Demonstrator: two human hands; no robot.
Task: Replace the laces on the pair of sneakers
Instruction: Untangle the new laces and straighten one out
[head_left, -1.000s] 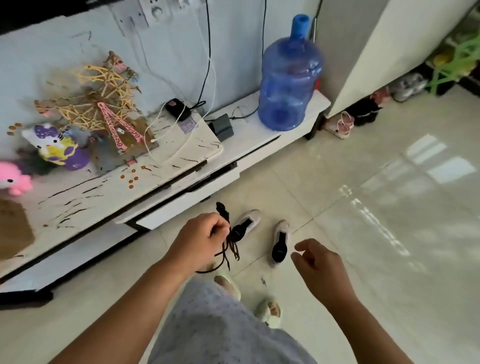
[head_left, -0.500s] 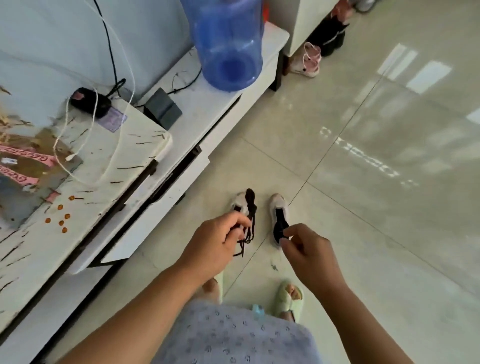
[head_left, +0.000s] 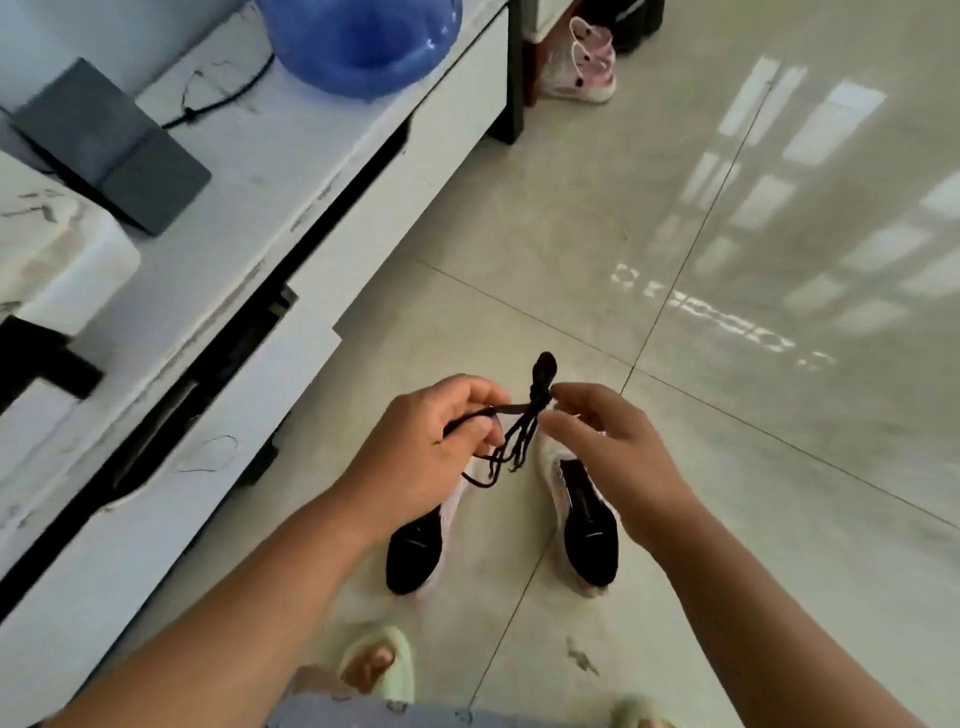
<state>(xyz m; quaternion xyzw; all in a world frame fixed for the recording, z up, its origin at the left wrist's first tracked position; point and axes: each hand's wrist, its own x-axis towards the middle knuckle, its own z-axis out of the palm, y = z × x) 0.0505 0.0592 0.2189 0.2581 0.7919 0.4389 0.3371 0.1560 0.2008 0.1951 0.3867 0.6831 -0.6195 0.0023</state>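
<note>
Glossy tiled floor (head_left: 727, 312), sneakers (head_left: 589, 525) directly below hands. Black lace bundle (head_left: 524, 426) gripped in left hand (head_left: 426, 457); right hand (head_left: 608, 447), half a second ago apart, now pinching its knot. Indicates untying begun; lacing not yet started.

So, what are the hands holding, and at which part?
The left hand grips the bundle of black laces by one strand end. The right hand pinches it at the knot near the top.
</note>
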